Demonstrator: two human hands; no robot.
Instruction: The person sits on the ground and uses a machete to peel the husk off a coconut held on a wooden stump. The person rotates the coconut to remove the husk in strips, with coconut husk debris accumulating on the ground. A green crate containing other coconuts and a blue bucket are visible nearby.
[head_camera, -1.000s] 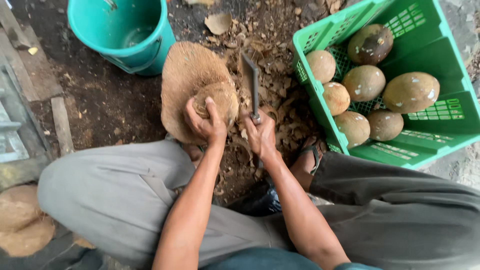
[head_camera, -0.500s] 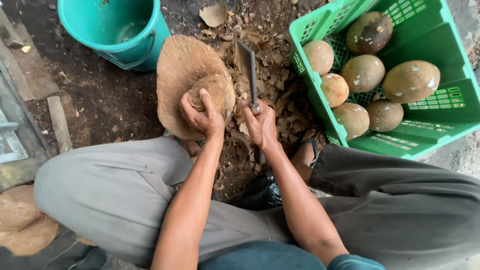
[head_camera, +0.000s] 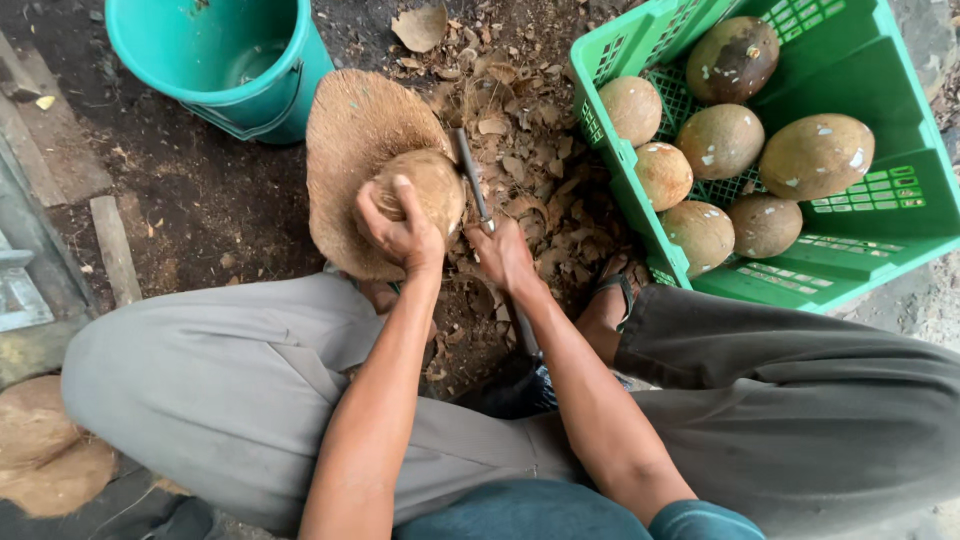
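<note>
Head view, centre-upper frame: your left hand (head_camera: 400, 225) is clamped over a husked coconut (head_camera: 425, 190), fingers curled round its near side, thumb on top, pinning it vs. the round wooden chopping block (head_camera: 355, 140) just left of centre. Your right hand (head_camera: 505, 255) is wrapped tight round the handle of a cleaver-type knife (head_camera: 470, 175), blade edge-on to the camera and touching or v. close to the nut's right side; can't tell which. Judging by looks, the nut is hard, dense, fairly heavy, with a fibrous surface, so decent grip but it'll roll; hold it across the widest part, fingers well away from the blade side. Green crate (head_camera: 900, 210) at upper right holds seven more coconuts, teal bucket (head_camera: 290, 95) upper left, husk chips (head_camera: 520, 130) littering the ground betw. block and crate.
</note>
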